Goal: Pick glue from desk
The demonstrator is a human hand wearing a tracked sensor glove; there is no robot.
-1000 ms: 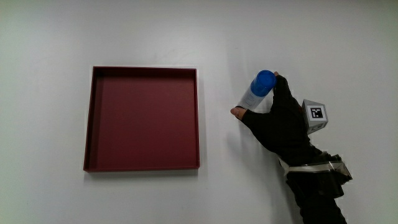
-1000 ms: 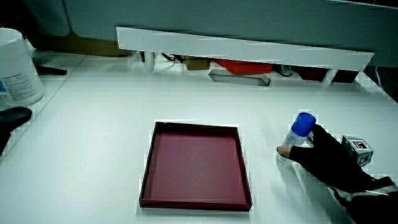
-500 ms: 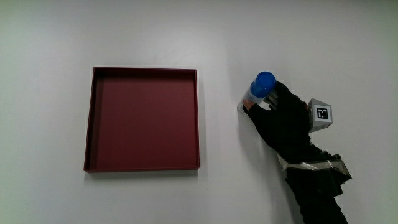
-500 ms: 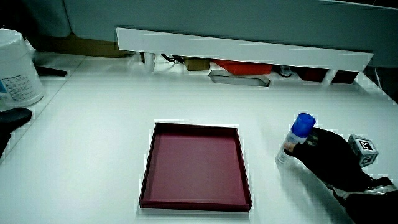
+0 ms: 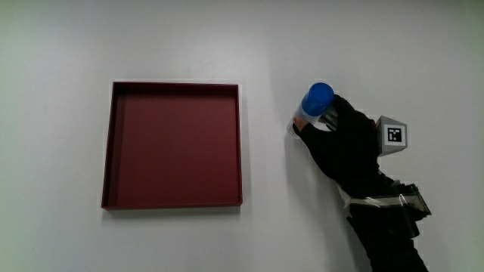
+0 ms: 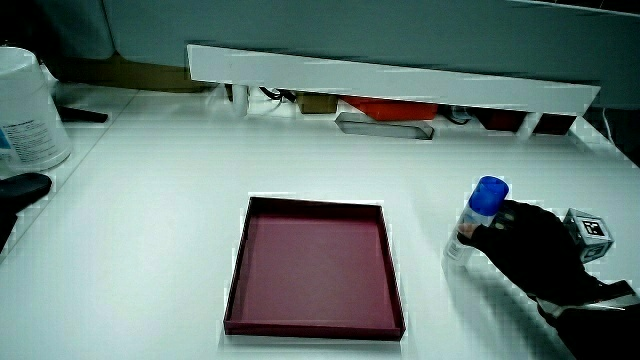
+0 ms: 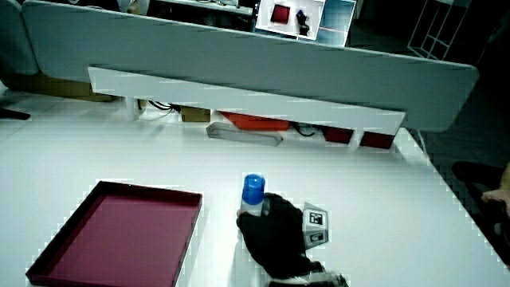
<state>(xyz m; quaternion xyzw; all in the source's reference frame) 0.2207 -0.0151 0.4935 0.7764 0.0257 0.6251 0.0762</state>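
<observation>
A glue stick [image 5: 314, 105] with a blue cap and a pale body stands upright on the white desk [image 5: 363, 45], beside the dark red tray [image 5: 121, 143]. The black gloved hand [image 5: 340, 143] is wrapped around the stick's body, fingers curled on it, with the patterned cube [image 5: 393, 136] on its back. Both side views show the glue stick [image 6: 474, 218] [image 7: 252, 195] standing on the desk with the hand [image 6: 530, 250] [image 7: 271, 227] closed on its lower part. The stick's base is partly hidden by the fingers.
The shallow red tray [image 6: 315, 265] [image 7: 103, 239] lies empty beside the hand. A white tub [image 6: 28, 108] and a dark object [image 6: 20, 190] sit at the desk's edge. A low white partition [image 6: 390, 75] [image 7: 239, 92] runs along the desk.
The fingers have closed from a loose touch to a full wrap around the glue stick, which went from tilted to more upright. The tray has not moved.
</observation>
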